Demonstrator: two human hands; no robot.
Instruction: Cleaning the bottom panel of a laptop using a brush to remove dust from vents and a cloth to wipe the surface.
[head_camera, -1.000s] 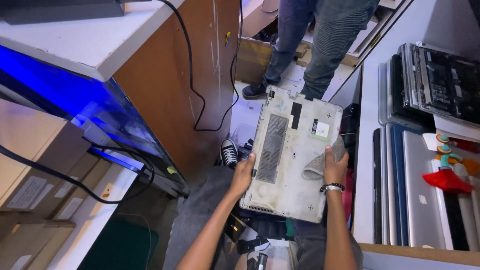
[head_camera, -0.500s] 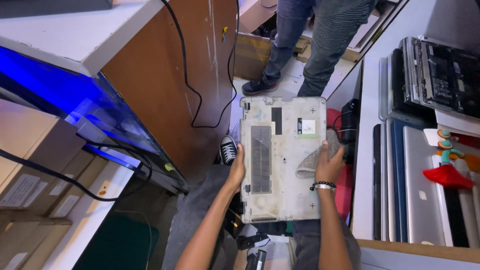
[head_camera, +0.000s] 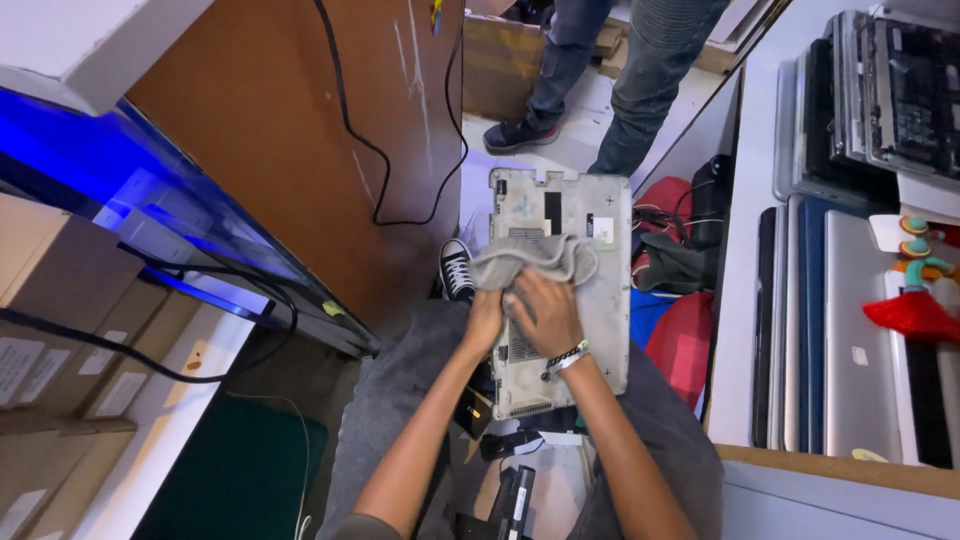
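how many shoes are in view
3: a black-and-white sneaker left of the laptop base, and two dark shoes on the standing person, the second mostly hidden; others may be hidden.

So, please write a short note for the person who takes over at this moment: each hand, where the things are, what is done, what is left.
Left hand: holds the left edge of the laptop base, which lies underside up on the lap.
Right hand: presses a grey cloth on the base's middle.
Done: cloth is on the upper middle part.
Left: the lower half and right side look dusty; wiping seems unfinished.
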